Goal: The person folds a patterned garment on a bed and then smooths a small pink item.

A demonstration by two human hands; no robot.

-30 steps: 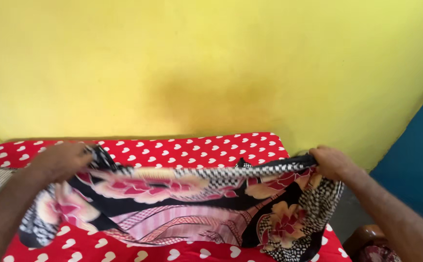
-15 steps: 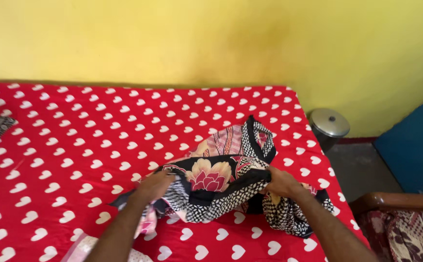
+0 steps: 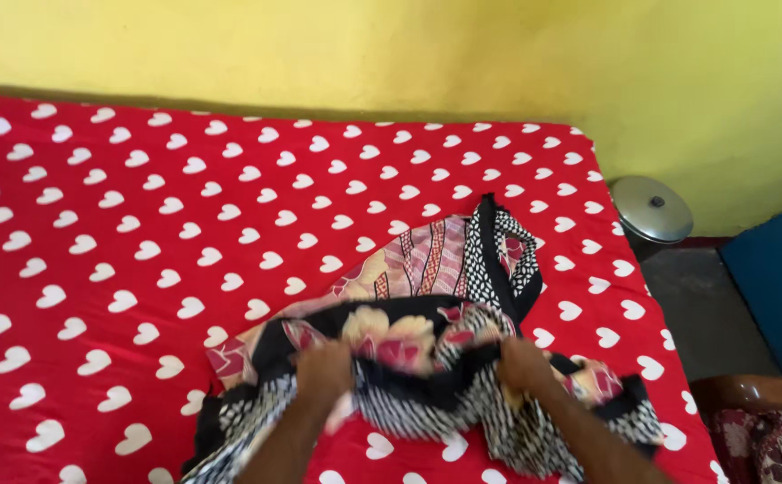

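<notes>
Red heart-print bedsheet [image 3: 140, 224] bears patterned cloth [image 3: 427, 278], gripped by left hand [image 3: 324, 369] and right hand [image 3: 523, 362].

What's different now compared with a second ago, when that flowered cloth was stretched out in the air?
The patterned cloth has come down from being held wide and high onto the red heart-print bed sheet, bunched up. The left hand and right hand have moved close together. Both still keep their grip on the cloth's edge. The steel lidded bin has come into view by the yellow wall.
</notes>
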